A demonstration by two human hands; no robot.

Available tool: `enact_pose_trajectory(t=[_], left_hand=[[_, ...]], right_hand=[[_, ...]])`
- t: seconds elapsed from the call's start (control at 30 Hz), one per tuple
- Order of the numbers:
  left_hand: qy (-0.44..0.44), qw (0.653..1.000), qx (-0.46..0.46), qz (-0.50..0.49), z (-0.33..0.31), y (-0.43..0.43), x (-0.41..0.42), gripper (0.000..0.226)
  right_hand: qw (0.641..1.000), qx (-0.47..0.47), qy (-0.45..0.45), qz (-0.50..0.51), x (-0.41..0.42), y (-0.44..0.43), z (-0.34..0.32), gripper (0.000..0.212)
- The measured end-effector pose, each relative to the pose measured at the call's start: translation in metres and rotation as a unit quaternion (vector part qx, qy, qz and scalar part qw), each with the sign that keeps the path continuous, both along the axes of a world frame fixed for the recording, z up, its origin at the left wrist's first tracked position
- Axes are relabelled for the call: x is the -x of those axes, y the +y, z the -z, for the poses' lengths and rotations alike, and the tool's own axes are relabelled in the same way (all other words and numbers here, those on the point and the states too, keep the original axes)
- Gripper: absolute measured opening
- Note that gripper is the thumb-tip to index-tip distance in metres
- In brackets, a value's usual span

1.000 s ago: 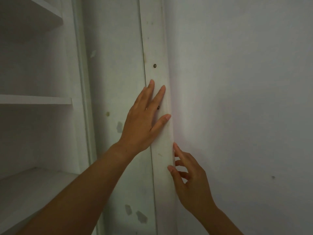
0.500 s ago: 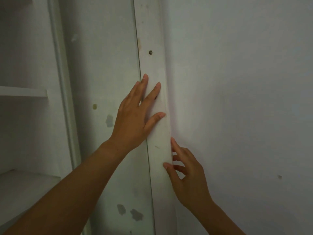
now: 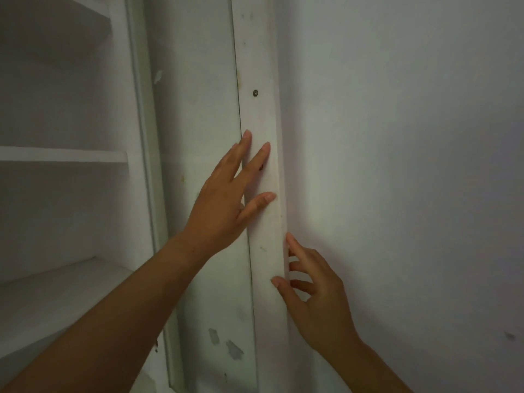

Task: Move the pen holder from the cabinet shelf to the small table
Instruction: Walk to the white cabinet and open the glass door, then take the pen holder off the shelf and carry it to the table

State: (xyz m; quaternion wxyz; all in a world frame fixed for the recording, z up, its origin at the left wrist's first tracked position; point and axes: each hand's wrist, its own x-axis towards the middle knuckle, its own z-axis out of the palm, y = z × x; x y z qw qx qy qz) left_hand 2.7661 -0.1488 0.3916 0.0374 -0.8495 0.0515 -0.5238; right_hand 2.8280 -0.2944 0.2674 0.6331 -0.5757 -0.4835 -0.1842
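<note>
Left hand and right hand on a white door edge by the wall.
Left hand flat, fingers straight and spread, pressing the front below a screw; right hand lower, thumb in front, fingers curled behind, pinching the edge. Shelves at left. Cannot tell where the pen holder is.

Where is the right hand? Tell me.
Head view, lower centre: the right hand grips the white cabinet strip beside the wall, just below the left hand.
</note>
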Motion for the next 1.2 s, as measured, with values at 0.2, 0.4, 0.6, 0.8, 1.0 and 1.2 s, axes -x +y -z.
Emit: enact_pose_trajectory(t=[0.2, 0.4, 0.6, 0.8, 1.0, 1.2], left_hand=[[0.054, 0.996, 0.033, -0.070, -0.003, -0.015, 0.024, 0.065], [0.088, 0.984, 0.062, -0.139, 0.010, -0.020, 0.059, 0.063], [0.116, 0.964, 0.100, -0.219, 0.021, -0.006, 0.113, 0.057], [0.134, 0.936, 0.119, -0.301, 0.022, 0.014, 0.163, 0.059], [0.139, 0.918, 0.123, -0.350, 0.019, 0.045, 0.209, 0.058], [0.142, 0.907, 0.099, -0.385, -0.002, 0.080, 0.252, 0.059]], right_hand=[[1.000, 0.005, -0.004, -0.022, -0.001, -0.010, -0.016, 0.051], [0.999, -0.021, -0.046, -0.007, 0.001, -0.011, -0.023, 0.038], [0.992, -0.100, -0.079, -0.021, 0.024, -0.001, -0.031, 0.032], [0.987, -0.079, -0.036, -0.138, 0.062, 0.043, -0.033, 0.031], [0.981, -0.043, -0.032, -0.188, 0.094, 0.100, -0.040, 0.034], [0.975, -0.020, -0.062, -0.212, 0.126, 0.163, -0.059, 0.038]])
